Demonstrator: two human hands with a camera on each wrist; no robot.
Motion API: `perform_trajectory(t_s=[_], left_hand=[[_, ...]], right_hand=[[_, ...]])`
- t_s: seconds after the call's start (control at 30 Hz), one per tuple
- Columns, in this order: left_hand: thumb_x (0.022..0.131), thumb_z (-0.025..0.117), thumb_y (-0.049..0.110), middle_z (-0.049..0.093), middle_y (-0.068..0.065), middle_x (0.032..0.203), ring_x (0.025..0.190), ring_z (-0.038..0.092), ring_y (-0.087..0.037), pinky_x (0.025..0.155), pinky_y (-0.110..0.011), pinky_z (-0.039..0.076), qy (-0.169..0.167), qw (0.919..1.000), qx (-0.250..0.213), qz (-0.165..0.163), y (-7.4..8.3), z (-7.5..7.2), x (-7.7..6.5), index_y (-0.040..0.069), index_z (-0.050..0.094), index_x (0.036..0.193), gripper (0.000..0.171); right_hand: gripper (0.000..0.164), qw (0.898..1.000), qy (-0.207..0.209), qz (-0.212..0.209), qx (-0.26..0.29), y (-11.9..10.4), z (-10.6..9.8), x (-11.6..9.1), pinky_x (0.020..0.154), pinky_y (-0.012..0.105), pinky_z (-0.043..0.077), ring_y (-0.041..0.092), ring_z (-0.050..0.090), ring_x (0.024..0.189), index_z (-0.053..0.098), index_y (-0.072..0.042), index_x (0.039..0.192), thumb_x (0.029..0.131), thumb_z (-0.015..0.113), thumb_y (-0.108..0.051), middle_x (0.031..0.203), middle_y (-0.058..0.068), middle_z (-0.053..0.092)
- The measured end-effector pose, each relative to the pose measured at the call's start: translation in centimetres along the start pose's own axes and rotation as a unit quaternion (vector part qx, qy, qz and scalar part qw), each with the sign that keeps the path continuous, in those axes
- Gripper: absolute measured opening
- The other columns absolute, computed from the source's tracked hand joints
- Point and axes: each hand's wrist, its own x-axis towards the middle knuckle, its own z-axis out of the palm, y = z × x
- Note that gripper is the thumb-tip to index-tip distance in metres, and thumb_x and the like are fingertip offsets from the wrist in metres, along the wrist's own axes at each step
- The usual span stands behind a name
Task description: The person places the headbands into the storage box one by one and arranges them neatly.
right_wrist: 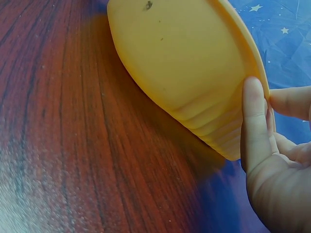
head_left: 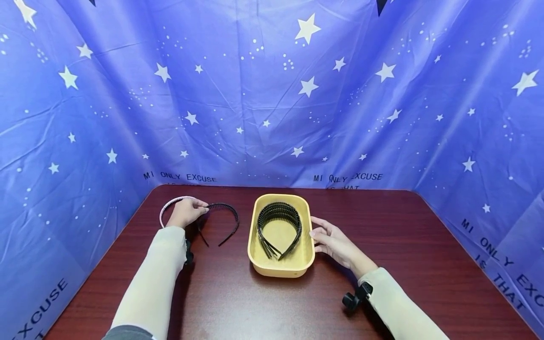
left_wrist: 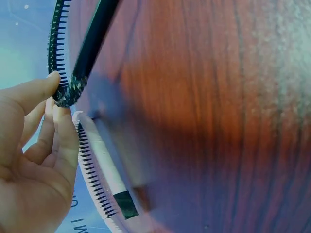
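Note:
At the left of the table, my left hand [head_left: 187,211] pinches a black toothed headband [head_left: 231,216] between thumb and fingers. A pale pink headband [head_left: 163,211] with dark teeth lies beside that hand, partly hidden by it; the left wrist view shows its dark-tipped end. My right hand [head_left: 335,243] touches the outer right wall of a yellow plastic basket [head_left: 278,273], its fingers spread and nearly straight. Several black headbands [head_left: 278,208] lie nested together inside the basket. Close up in the right wrist view, the thumb [right_wrist: 253,104] rests against the basket's side.
The basket stands on a dark red wood-grain table [head_left: 221,302]. Blue star-printed cloth [head_left: 272,118] hangs behind the table and along both sides. A small black wrist camera [head_left: 356,296] hangs under the right wrist.

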Motion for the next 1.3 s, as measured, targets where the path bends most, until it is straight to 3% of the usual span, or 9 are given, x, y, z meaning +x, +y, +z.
perform_trajectory(t_s=[0.23,0.47,0.93,1.3], left_hand=[[0.094,0.07,0.018,0.075,-0.012,0.098,0.102,0.064,-0.032,0.093,-0.048,0.048,-0.008,0.9999,-0.008,-0.002,0.5,-0.5,-0.1,0.002,0.076,0.108,0.022],[0.093,0.07,0.018,0.075,-0.009,0.093,0.096,0.064,-0.027,0.091,-0.045,0.048,-0.003,0.9999,-0.013,0.005,0.3,-0.5,0.1,0.002,0.076,0.106,0.021],[0.093,0.07,0.02,0.075,-0.009,0.098,0.1,0.065,-0.029,0.093,-0.048,0.049,0.008,0.9992,-0.024,0.03,0.6,-1.5,-0.1,0.004,0.076,0.11,0.024],[0.093,0.071,0.023,0.075,-0.004,0.095,0.086,0.065,-0.019,0.09,-0.045,0.049,0.0,0.9991,-0.038,0.019,1.3,-2.0,-0.2,0.007,0.076,0.111,0.025]], right_hand=[[0.068,1.0,0.0,0.002,-0.002,-0.3,0.1,0.0,0.073,0.03,0.057,0.018,0.064,0.082,0.019,0.003,0.156,0.099,0.056,-0.002,0.108,0.016,0.059],[0.066,1.0,-0.003,0.001,0.005,-0.3,0.1,0.0,0.073,0.03,0.057,0.019,0.064,0.082,0.019,0.003,0.156,0.1,0.054,-0.002,0.107,0.015,0.06],[0.066,1.0,0.004,0.001,0.001,-0.1,0.0,0.1,0.073,0.029,0.057,0.016,0.064,0.084,0.019,0.004,0.155,0.1,0.055,-0.001,0.107,0.013,0.059],[0.066,1.0,-0.002,-0.001,0.004,-0.1,0.0,0.0,0.073,0.029,0.057,0.016,0.064,0.084,0.019,0.004,0.155,0.1,0.056,-0.002,0.107,0.013,0.06]])
